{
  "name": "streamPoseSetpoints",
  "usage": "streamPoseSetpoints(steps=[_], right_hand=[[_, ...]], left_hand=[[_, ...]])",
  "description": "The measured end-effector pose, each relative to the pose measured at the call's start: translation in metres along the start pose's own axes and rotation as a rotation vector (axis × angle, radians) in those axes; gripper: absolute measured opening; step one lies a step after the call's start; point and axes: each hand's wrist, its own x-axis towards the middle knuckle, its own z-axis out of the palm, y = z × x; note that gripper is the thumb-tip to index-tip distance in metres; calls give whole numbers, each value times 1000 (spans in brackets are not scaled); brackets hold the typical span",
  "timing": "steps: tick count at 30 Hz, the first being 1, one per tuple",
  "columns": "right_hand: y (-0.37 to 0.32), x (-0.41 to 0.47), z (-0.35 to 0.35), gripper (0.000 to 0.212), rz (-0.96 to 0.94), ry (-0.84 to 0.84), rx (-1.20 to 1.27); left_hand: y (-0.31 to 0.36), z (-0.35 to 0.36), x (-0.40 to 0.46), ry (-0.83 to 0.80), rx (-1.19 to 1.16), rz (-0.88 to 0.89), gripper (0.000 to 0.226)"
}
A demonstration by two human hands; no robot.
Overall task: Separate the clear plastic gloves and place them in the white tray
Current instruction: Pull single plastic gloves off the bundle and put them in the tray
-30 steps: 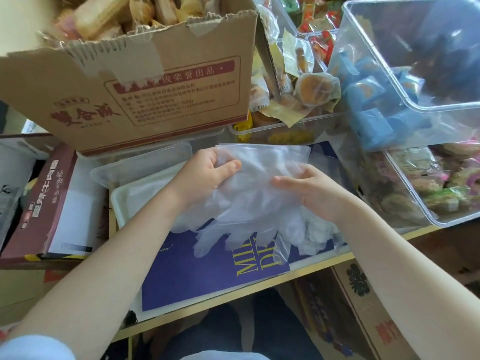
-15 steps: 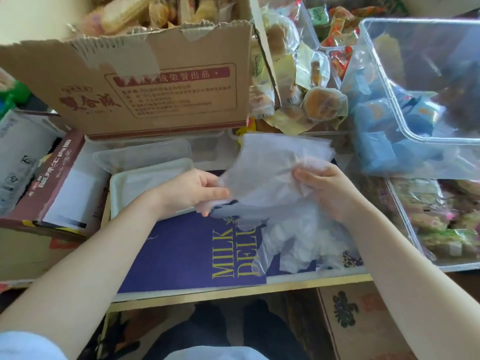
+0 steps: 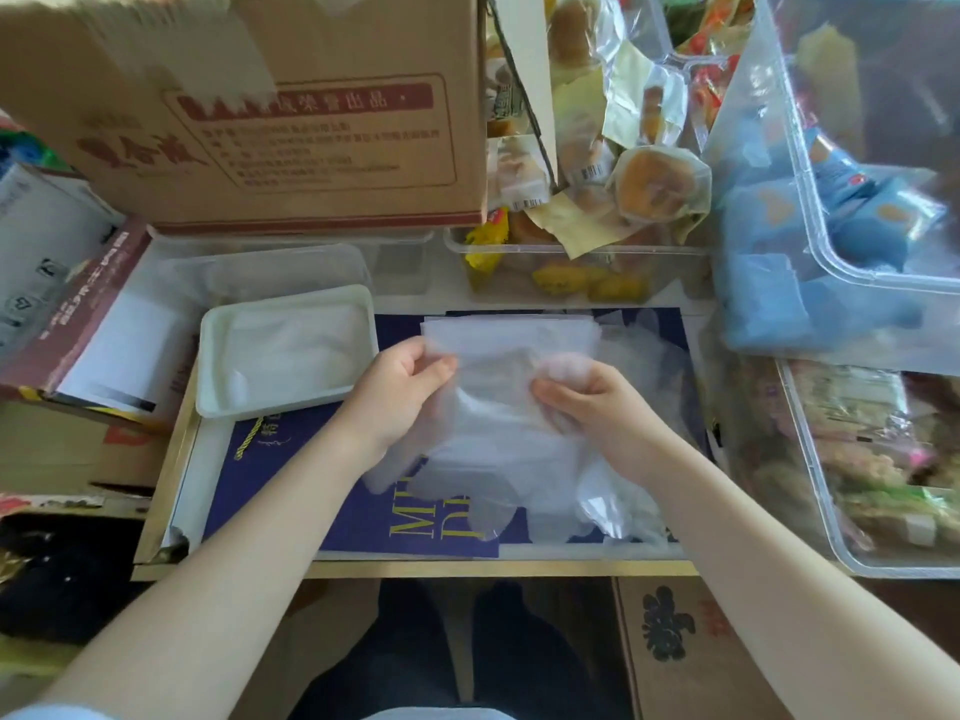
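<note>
A bunch of clear plastic gloves hangs between my hands above a dark blue printed box lid, cuffs up and fingers drooping down. My left hand pinches the left edge of the cuffs between thumb and fingers. My right hand grips the right side, its fingertips partly hidden behind the plastic. The white tray lies just left of my left hand, with pale clear plastic inside it.
A large cardboard box stands behind the tray. Clear bins of wrapped snacks and blue packets crowd the back and right. A maroon carton lies at the left. The table's front edge runs below the gloves.
Both hands have come closer together on the glove cuffs, and the gloves now hang lower and nearer the tray. The camera view has shifted downward.
</note>
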Motion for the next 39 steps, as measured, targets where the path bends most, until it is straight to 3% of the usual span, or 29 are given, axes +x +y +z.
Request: streamPoseSetpoints(steps=[1, 4, 6, 11, 13, 17, 20, 23, 29, 34, 37, 39], right_hand=[[2, -1, 0, 5, 30, -17, 5], [15, -4, -2, 37, 111, -139, -54], [26, -9, -3, 47, 147, -257, -176], [58, -6, -7, 5, 267, -447, -678], [76, 5, -16, 7, 196, -284, -872], [94, 25, -40, 47, 0, 196, -1138], [100, 38, -54, 68, 115, 355, -1248], [108, 45, -63, 66, 190, 378, -1279], [110, 47, -62, 21, -8, 398, -1297], [93, 36, -56, 9, -297, 437, -1105], [82, 32, -52, 14, -499, 371, -1033], [79, 31, -53, 13, -569, 318, -994]], left_hand=[[-3, 3, -2, 46, 20, 1, 16], [-8, 5, -4, 227, 128, -7, 21], [-14, -1, -1, 313, 261, -17, 27], [-45, -17, 5, 361, 503, -115, 26], [-57, -19, 5, 312, 542, -157, 25], [-68, -18, 4, 204, 550, -164, 22], [-63, -12, 0, 124, 511, -119, 20], [-57, -5, -4, 48, 462, -80, 14], [-48, 11, -6, -86, 433, 28, 9], [-43, 22, 6, -228, 443, 194, 9], [-36, 29, 13, -233, 450, 185, 11], [-29, 33, 16, -218, 307, 139, 16]])
